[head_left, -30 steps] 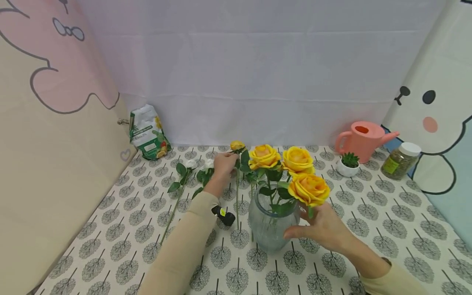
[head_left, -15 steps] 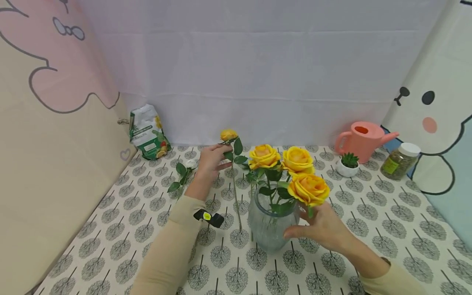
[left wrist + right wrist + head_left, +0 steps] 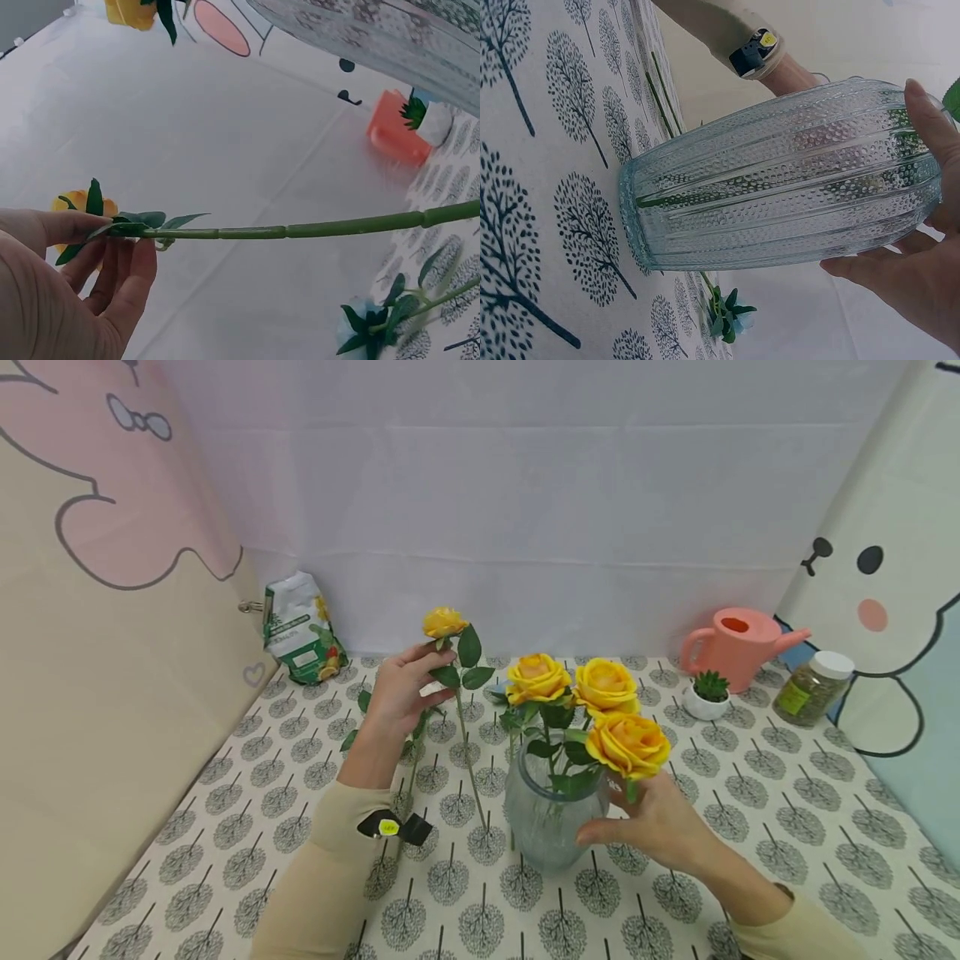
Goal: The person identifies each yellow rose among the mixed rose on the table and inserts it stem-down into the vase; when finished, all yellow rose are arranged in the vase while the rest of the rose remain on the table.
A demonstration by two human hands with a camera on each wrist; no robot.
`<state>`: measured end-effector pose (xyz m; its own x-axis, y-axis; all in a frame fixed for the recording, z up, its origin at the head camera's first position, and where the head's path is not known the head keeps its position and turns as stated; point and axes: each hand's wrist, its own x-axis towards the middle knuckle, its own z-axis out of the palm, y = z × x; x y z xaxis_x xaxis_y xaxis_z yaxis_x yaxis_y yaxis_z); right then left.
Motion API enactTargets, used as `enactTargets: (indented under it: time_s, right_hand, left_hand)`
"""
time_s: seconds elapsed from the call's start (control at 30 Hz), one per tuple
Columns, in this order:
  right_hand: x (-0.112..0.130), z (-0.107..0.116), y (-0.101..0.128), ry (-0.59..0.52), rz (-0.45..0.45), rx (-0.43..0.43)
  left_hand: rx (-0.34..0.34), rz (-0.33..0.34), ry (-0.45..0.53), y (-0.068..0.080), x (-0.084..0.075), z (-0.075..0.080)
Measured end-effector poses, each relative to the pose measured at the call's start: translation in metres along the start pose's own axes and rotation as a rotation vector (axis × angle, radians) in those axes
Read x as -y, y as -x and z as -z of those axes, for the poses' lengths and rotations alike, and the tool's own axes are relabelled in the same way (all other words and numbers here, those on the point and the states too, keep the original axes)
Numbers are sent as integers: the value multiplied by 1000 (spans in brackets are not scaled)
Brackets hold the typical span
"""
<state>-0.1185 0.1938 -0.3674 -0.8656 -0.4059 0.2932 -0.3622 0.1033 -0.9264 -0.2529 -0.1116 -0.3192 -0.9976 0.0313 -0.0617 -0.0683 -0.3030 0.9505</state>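
Head view. Item: yellow rose (image 3: 445, 622) on a long green stem, lifted off the desk (image 3: 225, 852), nearly upright, left of the glass vase (image 3: 551, 810). Left hand (image 3: 397, 693) pinches the stem just under the bloom, thumb against fingers. Right hand (image 3: 660, 827) rests on the vase's right flank, fingers curved round the glass. Vase stands on the desk and holds three yellow roses (image 3: 600, 702). More stems (image 3: 408, 760) lie on the desk beneath the left arm.

Left wrist view. Left hand (image 3: 67, 292) closed on the stem (image 3: 300, 229) at the topmost leaves, bloom (image 3: 79, 210) behind the fingertips. Stem runs straight with no sag: judged stiff, light, likely artificial. Best held high near the leaves, where the grip now sits; petals likely crush easily.

Right wrist view. Right hand (image 3: 922, 255) cups the ribbed, dimpled vase (image 3: 780, 180), thumb along the upper side. Judged heavy for its size, hard, breakable, and top-heavy with blooms; the texture should aid grip. Hold at the widest part of the body.
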Motion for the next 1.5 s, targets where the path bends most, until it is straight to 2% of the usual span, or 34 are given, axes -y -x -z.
enactTargets:
  time_s: [0.3, 0.43, 0.53, 0.67, 0.8, 0.93, 1.13, 1.27, 1.33, 1.37, 1.43, 1.5]
  right_hand:
    - [0, -2, 0, -2, -21, 5]
    - [0, 0, 1, 3, -3, 0]
    - [0, 0, 1, -24, 23, 10]
    - [-1, 0, 1, -23, 27, 18]
    - [0, 1, 0, 15, 23, 10]
    - [-1, 2, 0, 4, 41, 11]
    - [-3, 1, -1, -21, 54, 22]
    - [-3, 1, -2, -14, 44, 19]
    - [-3, 1, -2, -16, 47, 21]
    - [-4, 1, -2, -20, 50, 22]
    - [-5, 1, -2, -32, 58, 27]
    - [-5, 1, -2, -42, 64, 29]
  left_hand:
    - [66, -95, 124, 27, -27, 2]
    - [109, -153, 192, 41, -40, 2]
    - [106, -210, 252, 52, -50, 2]
    - [104, -298, 386, 68, -63, 6]
    - [151, -381, 586, 82, -73, 10]
    - [138, -459, 693, 93, -80, 11]
    - [115, -508, 861, 106, -86, 9]
    - [84, -555, 892, 110, -87, 6]
    - [91, -574, 902, 111, -85, 3]
    - [111, -584, 900, 111, -84, 2]
    - [192, -590, 894, 110, -79, -2]
    - [268, -616, 842, 109, -72, -7]
